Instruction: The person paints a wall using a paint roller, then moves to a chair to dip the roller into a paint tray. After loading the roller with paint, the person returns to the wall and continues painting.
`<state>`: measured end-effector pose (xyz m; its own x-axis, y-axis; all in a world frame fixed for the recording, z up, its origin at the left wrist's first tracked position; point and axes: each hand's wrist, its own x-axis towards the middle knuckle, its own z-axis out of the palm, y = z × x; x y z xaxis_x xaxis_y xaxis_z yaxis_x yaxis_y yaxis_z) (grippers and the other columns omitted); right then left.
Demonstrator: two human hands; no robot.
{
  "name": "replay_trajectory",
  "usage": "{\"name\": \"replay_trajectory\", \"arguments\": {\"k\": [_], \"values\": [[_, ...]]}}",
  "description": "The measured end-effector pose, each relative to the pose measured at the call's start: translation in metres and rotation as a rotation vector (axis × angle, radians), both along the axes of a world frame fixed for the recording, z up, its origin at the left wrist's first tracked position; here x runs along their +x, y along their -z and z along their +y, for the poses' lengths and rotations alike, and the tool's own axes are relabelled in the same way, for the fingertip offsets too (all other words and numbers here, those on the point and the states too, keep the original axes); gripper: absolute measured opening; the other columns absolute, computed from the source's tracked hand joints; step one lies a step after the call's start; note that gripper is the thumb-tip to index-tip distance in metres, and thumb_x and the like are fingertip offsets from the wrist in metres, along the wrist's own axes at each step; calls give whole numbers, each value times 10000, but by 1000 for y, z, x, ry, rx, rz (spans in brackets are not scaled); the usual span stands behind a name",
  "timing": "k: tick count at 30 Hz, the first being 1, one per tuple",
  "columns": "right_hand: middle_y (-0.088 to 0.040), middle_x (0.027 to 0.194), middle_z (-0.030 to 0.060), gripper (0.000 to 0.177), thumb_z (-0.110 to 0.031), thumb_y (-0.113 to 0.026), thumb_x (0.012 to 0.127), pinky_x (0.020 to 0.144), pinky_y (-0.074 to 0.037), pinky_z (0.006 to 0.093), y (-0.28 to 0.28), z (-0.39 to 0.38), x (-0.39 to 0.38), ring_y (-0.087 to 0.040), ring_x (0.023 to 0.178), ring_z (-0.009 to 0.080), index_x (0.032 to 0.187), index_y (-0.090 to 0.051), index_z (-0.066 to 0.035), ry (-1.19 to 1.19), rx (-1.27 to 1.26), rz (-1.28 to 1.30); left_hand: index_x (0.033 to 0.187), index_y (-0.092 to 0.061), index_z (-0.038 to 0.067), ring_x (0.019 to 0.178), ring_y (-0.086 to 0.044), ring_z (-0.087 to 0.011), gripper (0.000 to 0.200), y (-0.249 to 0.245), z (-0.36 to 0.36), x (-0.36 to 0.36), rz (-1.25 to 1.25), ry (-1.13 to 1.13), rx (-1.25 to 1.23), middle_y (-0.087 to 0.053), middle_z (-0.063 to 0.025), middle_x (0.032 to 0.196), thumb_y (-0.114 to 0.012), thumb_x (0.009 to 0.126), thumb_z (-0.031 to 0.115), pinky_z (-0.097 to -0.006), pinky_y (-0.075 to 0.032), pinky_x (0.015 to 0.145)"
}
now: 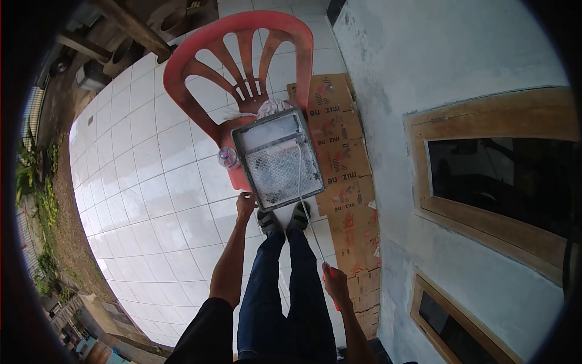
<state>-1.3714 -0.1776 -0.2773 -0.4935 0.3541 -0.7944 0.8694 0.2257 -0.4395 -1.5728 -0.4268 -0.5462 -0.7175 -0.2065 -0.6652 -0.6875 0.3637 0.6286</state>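
A black paint tray (282,167) with a mesh-patterned ramp and whitish paint rests on the seat of a red plastic chair (182,79). My left hand (245,205) is at the tray's near left corner, its fingers closed on the rim. In my right hand (335,284) is the red handle of a roller (312,230); its thin metal rod runs up over the tray, and the roller head lies in the paint near the tray's middle. A clear plastic cup (228,158) stands on the seat left of the tray. Behind the tray lies a whitish cloth (273,108).
Flattened cardboard (348,212) covers the floor along the blue-grey wall (388,145) at right. Two wood-framed windows (418,164) are set in that wall. White tiles (163,200) spread to the left, up to a garden edge. My feet (270,222) stand just below the tray.
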Motion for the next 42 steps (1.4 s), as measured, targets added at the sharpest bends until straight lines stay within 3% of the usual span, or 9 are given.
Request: {"name": "replay_trajectory", "arguments": {"k": [6, 11, 14, 18, 20, 24, 31, 37, 42], "values": [[-585, 610, 135, 589, -531, -422, 899, 633, -451, 387, 14, -3, 5, -609, 637, 285, 732, -583, 10, -80, 43, -157, 1147, -502, -115, 627, -665, -231, 525, 28, -1, -13, -58, 118, -15, -638, -175, 808, -619, 804, 265, -300, -539, 502], [-465, 479, 19, 585, -543, -433, 896, 394, -369, 281, 21, -13, 15, -464, 390, 119, 586, -493, -51, 95, -64, -123, 1140, -517, -98, 639, -678, -254, 532, 8, 1, -13, -28, 102, -25, -659, -222, 810, -607, 798, 299, -333, -539, 609], [-435, 483, -18, 560, -560, -420, 899, 387, -356, 236, 9, -16, 21, -438, 391, 73, 622, -494, -79, 337, -296, -169, 1157, -504, -112, 586, -669, -250, 526, -6, -6, -5, -93, 119, 25, -650, -239, 839, -602, 809, 269, -313, -547, 553], [-403, 479, -43, 538, -560, -421, 899, 345, -315, 196, -9, -13, 24, -390, 360, 42, 638, -482, -94, 428, -357, -52, 1115, -533, -106, 627, -669, -226, 444, -56, -2, -1, -61, 78, 111, -652, -193, 840, -595, 809, 209, -310, -558, 517], [-389, 467, -18, 556, -562, -399, 907, 339, -319, 223, -21, -6, 21, -384, 344, 80, 654, -473, -73, 481, -374, 46, 1144, -521, -31, 589, -662, -191, 410, -65, -3, 1, -82, 83, 191, -658, -139, 874, -546, 866, 270, -232, -406, 391], [-392, 471, -11, 550, -551, -402, 911, 338, -314, 226, -38, 21, 6, -381, 345, 81, 652, -472, -71, 513, -354, 114, 1114, -537, -34, 613, -659, -183, 402, -97, 15, 1, -51, 163, 211, -668, -140, 881, -509, 881, 293, -237, -419, 439], [-409, 498, -26, 442, -471, -447, 921, 345, -337, 224, -77, 90, -54, -412, 367, 66, 703, -475, -88, 508, -277, 274, 1053, -583, -28, 642, -649, -162, 388, -191, 125, 0, -28, 282, 408, -672, -128, 847, -534, 888, 320, -263, -444, 478], [-439, 532, -21, 396, -404, -462, 933, 365, -326, 210, -43, 156, -85, -424, 403, 55, 736, -517, -65, 215, 120, 425, 972, -585, -99, 642, -632, -183, 329, -217, 248, -1, -67, 258, 495, -652, -153, 799, -540, 885, 215, -283, -520, 586], [-619, 819, 193, 291, -259, -479, 919, 677, -458, 421, -52, 211, -121, -616, 769, 361, 996, -555, 11, 2, 247, 369, 1010, -578, -51, 654, -620, -154, 373, -235, 344, -17, -100, 198, 579, -645, -114, 826, -524, 903, 302, -264, -492, 608]]}}
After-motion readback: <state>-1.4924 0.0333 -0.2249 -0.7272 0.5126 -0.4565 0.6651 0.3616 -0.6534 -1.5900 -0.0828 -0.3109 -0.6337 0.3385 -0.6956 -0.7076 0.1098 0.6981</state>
